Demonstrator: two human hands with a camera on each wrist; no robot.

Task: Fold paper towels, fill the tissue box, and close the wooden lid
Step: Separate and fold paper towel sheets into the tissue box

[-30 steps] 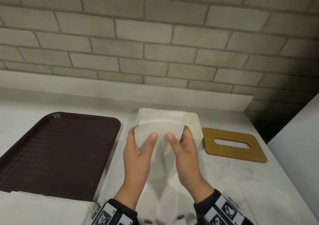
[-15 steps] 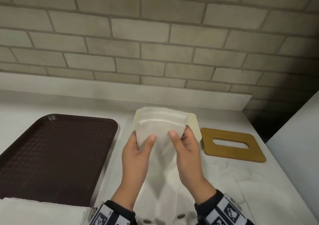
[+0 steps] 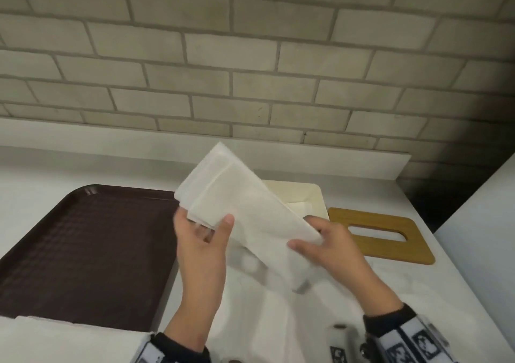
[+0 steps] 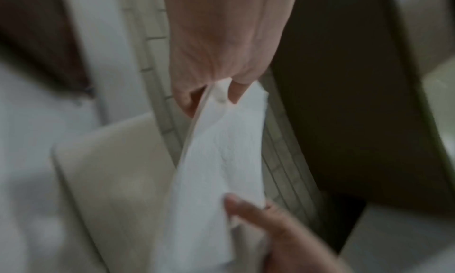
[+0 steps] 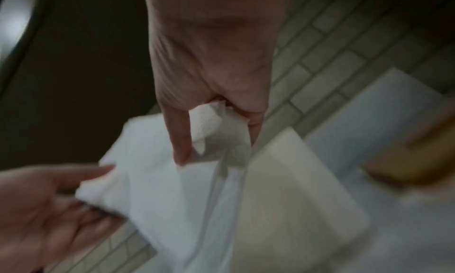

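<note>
White counter (image 3: 418,293) under a grey brick wall (image 3: 250,56). Left hand (image 3: 204,247) and right hand (image 3: 331,247) pinch a folded paper towel (image 3: 245,209) over the tissue box (image 3: 301,198). Wooden lid (image 3: 381,234) lies right; brown tray (image 3: 83,251) left.

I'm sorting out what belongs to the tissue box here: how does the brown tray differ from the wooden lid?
The brown tray is dark and solid-bottomed with a raised rim; the wooden lid is light tan, flat, with an oblong slot cut through it. The tray looks much bigger than the lid. The tray lies left of the tissue box, the lid right of it. Both lie flat on the white counter, untouched by either hand.
</note>
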